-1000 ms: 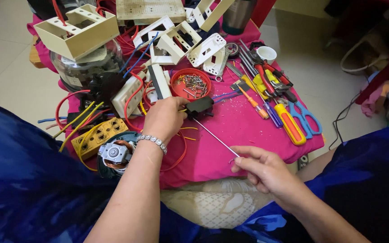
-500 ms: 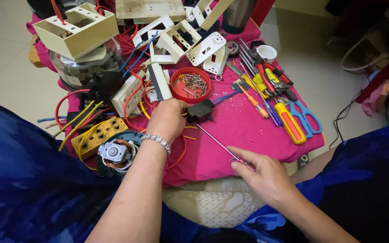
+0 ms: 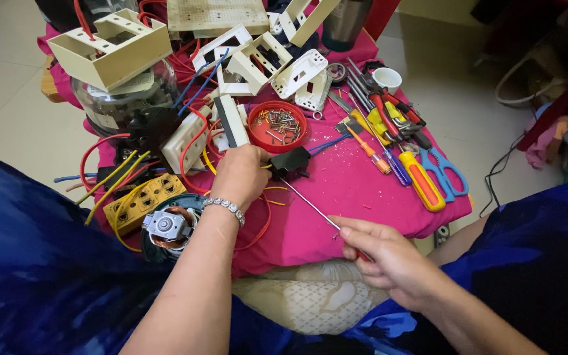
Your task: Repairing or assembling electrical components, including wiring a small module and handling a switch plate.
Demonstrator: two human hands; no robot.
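Observation:
My left hand (image 3: 239, 176), with a beaded bracelet on the wrist, grips a small black electrical part (image 3: 290, 162) over the pink cloth (image 3: 356, 197). My right hand (image 3: 379, 253) is closed on the handle of a long thin screwdriver (image 3: 310, 205). The metal shaft slants up and left, and its tip meets the black part. Red and yellow wires (image 3: 267, 197) trail from under my left hand. The screwdriver's handle is mostly hidden inside my fist.
A red lid of screws (image 3: 277, 126) sits just beyond my left hand. Screwdrivers, pliers and blue scissors (image 3: 445, 174) lie at the right. White switch frames (image 3: 258, 62), a beige box (image 3: 110, 49), a yellow socket strip (image 3: 141, 202) and a small motor (image 3: 165, 225) crowd the left.
Both hands hold their grip. My left hand and the black part have shifted slightly, and my right hand has drawn a little lower and nearer with the screwdriver.

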